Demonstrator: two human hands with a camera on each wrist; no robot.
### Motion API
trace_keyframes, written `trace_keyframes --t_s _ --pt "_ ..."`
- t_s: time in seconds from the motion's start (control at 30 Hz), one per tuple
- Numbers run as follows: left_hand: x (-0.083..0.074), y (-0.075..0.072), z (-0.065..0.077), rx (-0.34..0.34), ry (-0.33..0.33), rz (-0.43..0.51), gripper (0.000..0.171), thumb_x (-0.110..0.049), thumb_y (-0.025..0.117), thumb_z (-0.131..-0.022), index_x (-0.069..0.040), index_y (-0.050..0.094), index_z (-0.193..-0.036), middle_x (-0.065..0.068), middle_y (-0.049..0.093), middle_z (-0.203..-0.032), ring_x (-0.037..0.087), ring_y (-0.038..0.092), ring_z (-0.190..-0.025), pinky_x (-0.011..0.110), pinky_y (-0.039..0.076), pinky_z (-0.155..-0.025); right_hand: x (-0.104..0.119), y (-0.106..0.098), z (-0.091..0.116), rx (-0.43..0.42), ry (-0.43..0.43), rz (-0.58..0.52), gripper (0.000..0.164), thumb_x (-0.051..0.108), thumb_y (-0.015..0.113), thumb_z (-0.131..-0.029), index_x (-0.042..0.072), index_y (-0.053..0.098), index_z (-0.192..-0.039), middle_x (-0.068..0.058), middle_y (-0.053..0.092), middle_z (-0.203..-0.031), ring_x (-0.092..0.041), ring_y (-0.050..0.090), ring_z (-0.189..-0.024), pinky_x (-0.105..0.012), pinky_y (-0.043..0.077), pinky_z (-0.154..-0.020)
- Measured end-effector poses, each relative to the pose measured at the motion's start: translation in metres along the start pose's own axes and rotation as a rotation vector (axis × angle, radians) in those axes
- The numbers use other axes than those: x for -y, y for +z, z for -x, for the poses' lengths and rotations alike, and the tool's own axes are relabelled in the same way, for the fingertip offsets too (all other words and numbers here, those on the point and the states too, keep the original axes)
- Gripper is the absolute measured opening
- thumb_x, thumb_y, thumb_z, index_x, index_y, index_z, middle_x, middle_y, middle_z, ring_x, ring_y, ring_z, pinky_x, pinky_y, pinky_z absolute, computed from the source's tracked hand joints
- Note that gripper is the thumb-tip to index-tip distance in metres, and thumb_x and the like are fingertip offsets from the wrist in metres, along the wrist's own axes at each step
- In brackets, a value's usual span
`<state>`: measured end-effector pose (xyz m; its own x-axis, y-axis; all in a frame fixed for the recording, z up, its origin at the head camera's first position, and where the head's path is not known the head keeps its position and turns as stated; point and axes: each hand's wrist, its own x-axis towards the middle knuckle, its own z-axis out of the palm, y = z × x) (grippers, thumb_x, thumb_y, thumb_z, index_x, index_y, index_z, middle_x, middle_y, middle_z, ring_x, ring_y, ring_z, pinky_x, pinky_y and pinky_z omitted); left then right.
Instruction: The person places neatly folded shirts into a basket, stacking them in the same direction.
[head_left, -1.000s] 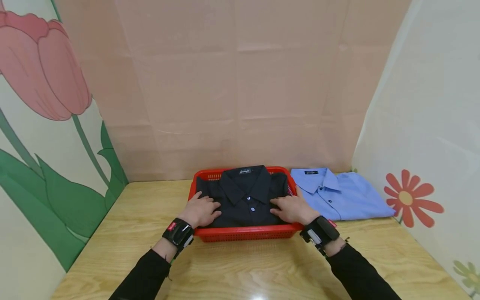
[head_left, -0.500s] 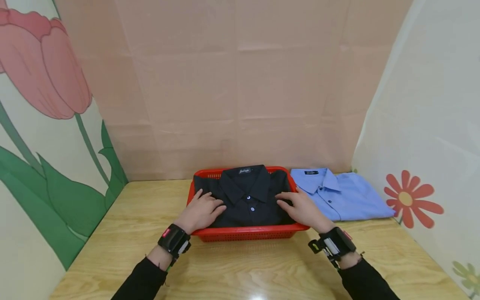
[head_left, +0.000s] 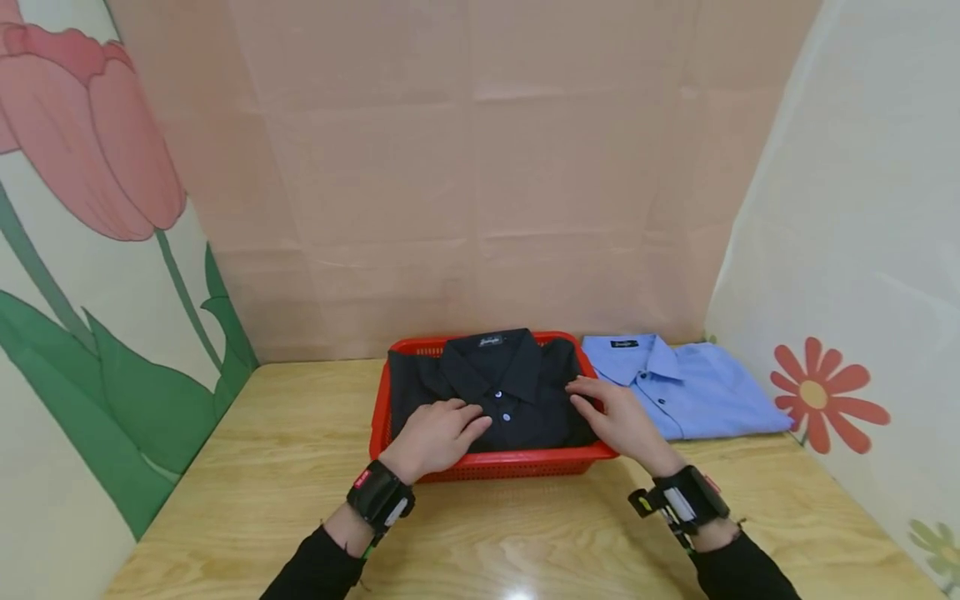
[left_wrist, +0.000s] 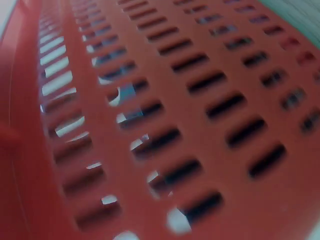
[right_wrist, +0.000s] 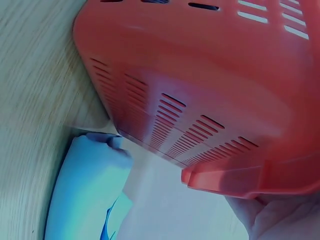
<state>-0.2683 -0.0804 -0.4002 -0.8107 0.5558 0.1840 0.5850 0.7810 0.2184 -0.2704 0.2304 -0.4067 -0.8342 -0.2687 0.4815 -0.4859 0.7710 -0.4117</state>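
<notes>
A folded black collared shirt [head_left: 517,375] lies in a red plastic basket [head_left: 525,460], its collar upright toward the back. My left hand [head_left: 435,442] reaches over the basket's front left, fingertips on the lower part of the shirt. At the right rim is my right hand [head_left: 618,423], its fingers loosely bent over the shirt's right side. The left wrist view is filled by the slotted basket wall [left_wrist: 150,75], with no hand visible there. In the right wrist view, part of the right hand [right_wrist: 285,220] shows at the rim of the basket [right_wrist: 165,55].
A folded light blue shirt [head_left: 697,400] lies on the wooden table [head_left: 510,533], right beside the basket. A pinkish-brown sheet [head_left: 472,183] hangs behind the table. Walls with printed flowers stand at both sides.
My left hand has moved from the shirt's left side toward the front middle. The right hand has drawn back to the right, onto the rim. The shirt stays in the basket.
</notes>
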Motion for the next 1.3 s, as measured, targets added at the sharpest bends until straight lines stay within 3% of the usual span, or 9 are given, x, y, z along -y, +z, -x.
trace_keyframes --t_s 0.27,0.5,0.7,0.97,1.13,1.3 --pt "-0.018 0.004 -0.005 0.012 0.025 -0.019 0.054 -0.052 0.036 -0.103 -0.017 0.058 -0.138 0.005 0.061 -0.134 0.024 0.06 -0.119 0.044 0.051 -0.096 -0.001 0.0 0.002 0.007 0.005 0.0 0.031 0.016 0.062 -0.096 0.002 0.067 -0.124 -0.022 0.063 -0.129 -0.039 0.059 -0.121 -0.057 0.046 -0.098" --pt "-0.033 0.011 -0.013 -0.066 0.052 -0.079 0.052 -0.051 0.036 -0.103 -0.017 0.061 -0.134 0.004 0.066 -0.126 0.022 0.065 -0.108 0.042 0.053 -0.09 -0.002 0.001 0.0 -0.001 0.012 -0.006 0.029 0.016 0.062 -0.096 0.003 0.068 -0.122 -0.018 0.065 -0.125 -0.038 0.055 -0.126 -0.057 0.044 -0.101" --pt "-0.052 0.015 -0.02 -0.119 0.115 -0.112 0.05 -0.051 0.037 -0.103 -0.018 0.063 -0.131 0.004 0.068 -0.121 0.021 0.067 -0.101 0.038 0.055 -0.084 -0.002 -0.002 0.0 -0.003 0.053 -0.015 0.035 0.015 0.062 -0.096 0.0 0.062 -0.128 -0.024 0.06 -0.132 -0.042 0.055 -0.123 -0.06 0.043 -0.1" --pt "-0.075 0.021 -0.032 -0.134 0.155 -0.115 0.052 -0.054 0.035 -0.103 -0.02 0.062 -0.131 0.001 0.068 -0.12 0.018 0.067 -0.101 0.037 0.055 -0.084 -0.01 -0.009 -0.003 -0.056 -0.016 -0.014 0.033 0.012 0.064 -0.095 -0.004 0.064 -0.124 -0.024 0.061 -0.127 -0.042 0.058 -0.117 -0.06 0.046 -0.095" --pt "-0.088 0.027 -0.04 -0.143 0.182 -0.113 0.05 -0.053 0.034 -0.103 -0.02 0.063 -0.128 0.001 0.068 -0.115 0.017 0.067 -0.095 0.033 0.056 -0.079 -0.018 -0.018 -0.001 -0.011 0.043 -0.022 0.034 0.015 0.061 -0.097 -0.003 0.063 -0.126 -0.024 0.06 -0.13 -0.043 0.055 -0.12 -0.061 0.044 -0.097" --pt "-0.102 0.032 -0.048 -0.175 0.195 -0.125 0.048 -0.053 0.036 -0.103 -0.021 0.063 -0.125 0.0 0.065 -0.115 0.017 0.065 -0.098 0.032 0.056 -0.078 -0.031 -0.026 0.002 -0.027 0.099 -0.006 0.036 0.017 0.06 -0.098 -0.003 0.062 -0.127 -0.025 0.06 -0.13 -0.044 0.055 -0.121 -0.062 0.043 -0.097"
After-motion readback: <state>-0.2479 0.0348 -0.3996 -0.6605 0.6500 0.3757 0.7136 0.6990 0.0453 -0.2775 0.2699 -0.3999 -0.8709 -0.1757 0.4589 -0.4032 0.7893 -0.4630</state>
